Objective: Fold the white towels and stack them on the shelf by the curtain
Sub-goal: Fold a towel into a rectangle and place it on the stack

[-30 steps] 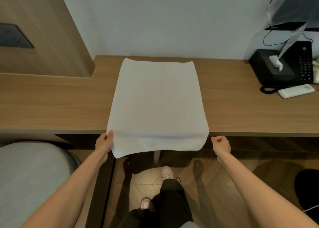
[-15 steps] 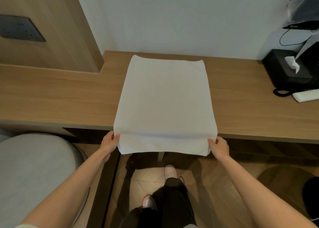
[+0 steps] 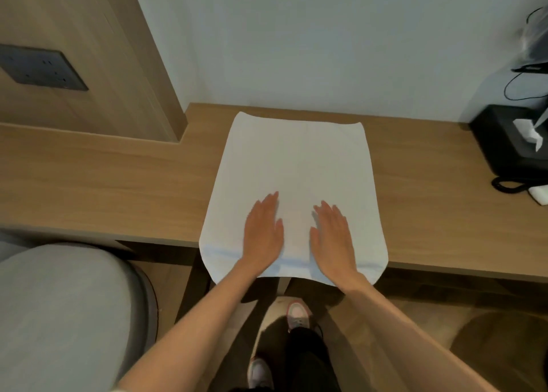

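Note:
A white towel (image 3: 293, 160) lies flat on the wooden desk (image 3: 118, 190), its near edge hanging a little over the desk's front. My left hand (image 3: 262, 234) rests flat on the towel's near half, fingers straight and pointing away. My right hand (image 3: 333, 237) lies flat beside it, a short gap between the two. Both palms press the cloth near the desk's front edge. No shelf or curtain is in view.
A black tissue box (image 3: 510, 142) and a black phone cord (image 3: 507, 184) sit at the desk's right end. A grey rounded seat (image 3: 59, 311) stands at lower left. A wood panel with a dark socket plate (image 3: 38, 68) rises at the left. My shoes (image 3: 298, 313) show below the desk.
Both hands let go of the towel's near corners and moved inward onto its top, now lying flat side by side. The view shifted closer and slightly left.

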